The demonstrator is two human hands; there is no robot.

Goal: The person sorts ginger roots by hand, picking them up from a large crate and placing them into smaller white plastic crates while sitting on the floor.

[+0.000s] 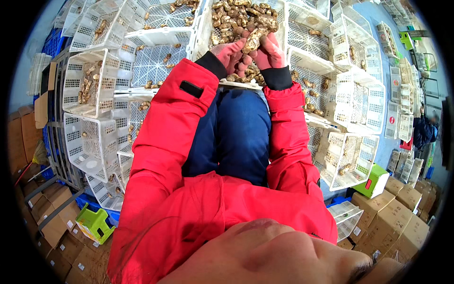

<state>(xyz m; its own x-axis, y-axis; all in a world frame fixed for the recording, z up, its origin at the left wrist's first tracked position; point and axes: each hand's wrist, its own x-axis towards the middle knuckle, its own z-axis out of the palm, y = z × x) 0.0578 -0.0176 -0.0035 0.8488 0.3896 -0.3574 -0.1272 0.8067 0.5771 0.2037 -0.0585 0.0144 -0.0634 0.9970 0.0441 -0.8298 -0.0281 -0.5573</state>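
Observation:
Both my hands, in pinkish gloves with dirt-brown fingertips, are together over a white basket (283, 19) heaped with mushrooms (231, 14). A long, pale brown mushroom (255, 39) is held up between them, slanting, one end toward the heap. My left hand (230, 53) has its fingers closed at the mushroom's left side. My right hand (271, 52) grips it from the right, thumb and fingers bent around it. More mushrooms (253, 73) lie just below my hands at the basket's near end.
White plastic baskets with a few mushrooms each surround me, such as one on the left (90, 85) and one on the right (347, 161). Cardboard boxes (383, 220) and green stools (94, 222) stand behind. A person in dark clothing (424, 128) is far right.

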